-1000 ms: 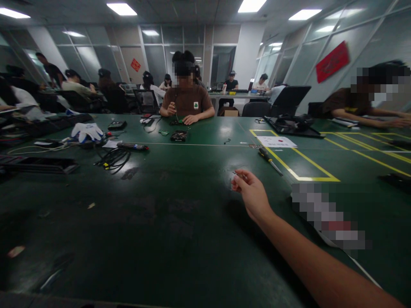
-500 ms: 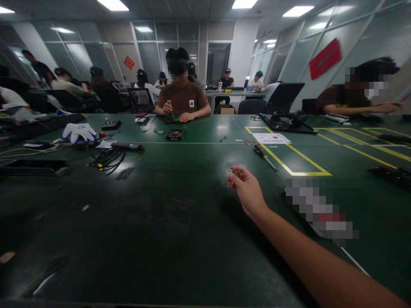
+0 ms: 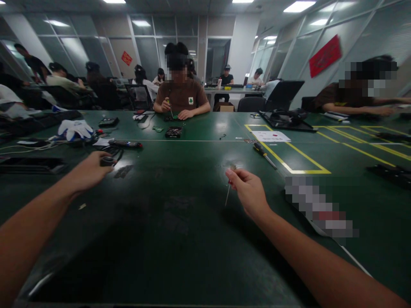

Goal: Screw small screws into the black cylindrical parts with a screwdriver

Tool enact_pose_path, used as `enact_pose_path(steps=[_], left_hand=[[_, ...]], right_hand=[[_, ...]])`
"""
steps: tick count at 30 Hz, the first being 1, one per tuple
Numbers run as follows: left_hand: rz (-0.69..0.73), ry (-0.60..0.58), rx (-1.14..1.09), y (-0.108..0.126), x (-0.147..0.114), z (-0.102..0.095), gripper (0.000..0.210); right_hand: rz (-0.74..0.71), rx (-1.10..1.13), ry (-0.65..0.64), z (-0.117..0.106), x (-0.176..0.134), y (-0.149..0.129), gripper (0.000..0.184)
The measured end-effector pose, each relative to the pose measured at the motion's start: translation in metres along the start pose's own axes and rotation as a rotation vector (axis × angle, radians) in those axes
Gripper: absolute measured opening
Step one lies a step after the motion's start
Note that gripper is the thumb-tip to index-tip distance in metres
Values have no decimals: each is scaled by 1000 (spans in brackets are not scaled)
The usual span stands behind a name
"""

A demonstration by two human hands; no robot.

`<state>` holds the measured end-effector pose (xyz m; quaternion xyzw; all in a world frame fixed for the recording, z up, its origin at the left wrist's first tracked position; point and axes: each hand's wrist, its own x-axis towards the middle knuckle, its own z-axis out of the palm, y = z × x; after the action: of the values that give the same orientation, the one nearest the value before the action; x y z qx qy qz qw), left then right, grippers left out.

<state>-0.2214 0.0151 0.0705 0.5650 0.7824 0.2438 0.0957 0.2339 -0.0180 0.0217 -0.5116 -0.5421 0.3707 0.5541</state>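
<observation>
Thin pale rod (image 3: pixel 227 195), dark rounded object (image 3: pixel 108 161)

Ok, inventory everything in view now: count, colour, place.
Table: one, green, foreground.
Gloves: bundle, white and blue, table's far left.
Pen-shaped tool: one, dark, red tip, right of gloves.
Screwdriver: one, yellow-black handle, right of centre.
Tape: several strips, yellow, table's right half.
Printed sheet: one, white, overlapping tape.
Boxy devices: at least two, dark, table's far side.
Pixelated item: one, greyish, right.
Co-workers: several, mixed clothing, around the room.
Chairs: several, black, beyond table.
Wall hangings: two, red, back and right.
Ceiling lights: several, white, overhead.
Left grip: one, bare, left, holding dark object.
Right grip: one, bare, right of centre, pinching thin rod.
</observation>
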Motion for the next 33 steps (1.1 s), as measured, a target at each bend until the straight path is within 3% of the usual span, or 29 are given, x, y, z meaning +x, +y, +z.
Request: enact_pose_path(steps=[3,6,9,11,16,23,33], left_hand=[[260,-163,-133,58,-20,34,48],[424,-225,-278,108,-48,68,39],[541,-269,-413,140,-76,101,42],[593,-233,-425,151,-93,121,48],[616,-233,-435,156,-119,144,39],[623,-226,-473,152,-119,137,40],[669,-203,-453,145,-114,137,41]], right_hand=[[7,38,-40,1,0,2,36],[12,82,-59,2,-1,0,36],[-16,116,-60,1,-3,-3,35],[-48,157,-58,0,-5,-4,33],[-119,280,-42,1,-9,-5,25],[-192,87,-77,3,-17,-10,27],[-221,-6,-149,7,-24,-11,28]])
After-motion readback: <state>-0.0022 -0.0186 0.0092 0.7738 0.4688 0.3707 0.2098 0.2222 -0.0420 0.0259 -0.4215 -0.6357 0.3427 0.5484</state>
